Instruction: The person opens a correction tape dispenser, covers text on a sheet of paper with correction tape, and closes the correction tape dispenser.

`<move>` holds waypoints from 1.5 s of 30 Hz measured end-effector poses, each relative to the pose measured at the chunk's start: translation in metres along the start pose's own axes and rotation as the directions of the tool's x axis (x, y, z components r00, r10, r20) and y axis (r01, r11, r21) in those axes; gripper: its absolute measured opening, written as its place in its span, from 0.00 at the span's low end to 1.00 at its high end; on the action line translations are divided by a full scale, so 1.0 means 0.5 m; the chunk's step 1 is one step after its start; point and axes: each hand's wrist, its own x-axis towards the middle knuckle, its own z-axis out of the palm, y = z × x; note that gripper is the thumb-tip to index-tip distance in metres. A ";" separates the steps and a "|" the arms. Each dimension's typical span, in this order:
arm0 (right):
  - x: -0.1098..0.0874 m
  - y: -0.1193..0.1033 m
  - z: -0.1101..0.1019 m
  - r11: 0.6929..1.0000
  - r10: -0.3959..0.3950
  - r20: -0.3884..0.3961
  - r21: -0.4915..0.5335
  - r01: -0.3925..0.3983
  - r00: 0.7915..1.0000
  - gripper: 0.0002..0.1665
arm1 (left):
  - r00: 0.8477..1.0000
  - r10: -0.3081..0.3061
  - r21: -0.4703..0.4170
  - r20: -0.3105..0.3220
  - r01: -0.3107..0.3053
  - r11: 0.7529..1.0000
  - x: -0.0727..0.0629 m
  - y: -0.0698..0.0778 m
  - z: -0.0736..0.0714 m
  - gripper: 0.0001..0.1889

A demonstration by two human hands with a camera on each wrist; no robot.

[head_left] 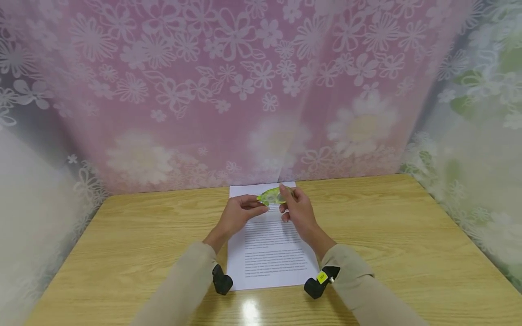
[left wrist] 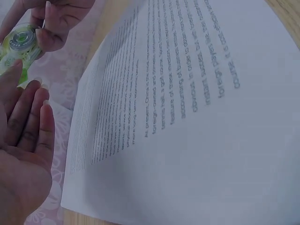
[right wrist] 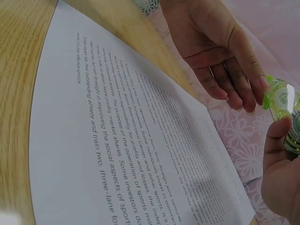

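Note:
A translucent green correction tape point(head_left: 271, 196) is held up over the far part of a printed sheet of paper point(head_left: 269, 253). Its body is gripped by my right hand point(head_left: 301, 213), with the thumb along the near side. My left hand point(head_left: 238, 215) pinches the narrow bright-green end between thumb and fingers. Round reels show through the clear case of the correction tape point(left wrist: 21, 42) in the left wrist view. From the right wrist, the left thumb lies right at the green end of the correction tape point(right wrist: 268, 96).
The sheet lies on a wood-grain table point(head_left: 142, 244), its far edge near a pink floral curtain point(head_left: 244, 113). Pale floral cloth point(head_left: 481, 158) also hangs at both sides. Black wrist cameras point(head_left: 222, 280) sit at both sleeves.

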 end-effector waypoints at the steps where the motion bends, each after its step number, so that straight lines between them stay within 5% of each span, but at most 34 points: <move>1: 0.000 0.001 0.001 1.000 0.000 0.005 0.007 0.000 1.000 0.25 | 1.000 -0.002 -0.009 -0.003 0.002 1.000 0.001 0.001 0.002 0.23; 21: -0.009 0.006 0.004 0.994 0.040 0.029 0.104 -0.043 0.999 0.28 | 0.999 -0.047 0.007 -0.020 0.047 0.999 0.001 -0.002 0.014 0.14; 45: -0.017 0.017 -0.014 1.000 0.012 0.001 -0.025 -0.012 1.000 0.28 | 0.999 -0.030 0.143 -0.010 0.031 0.989 -0.009 -0.015 -0.023 0.10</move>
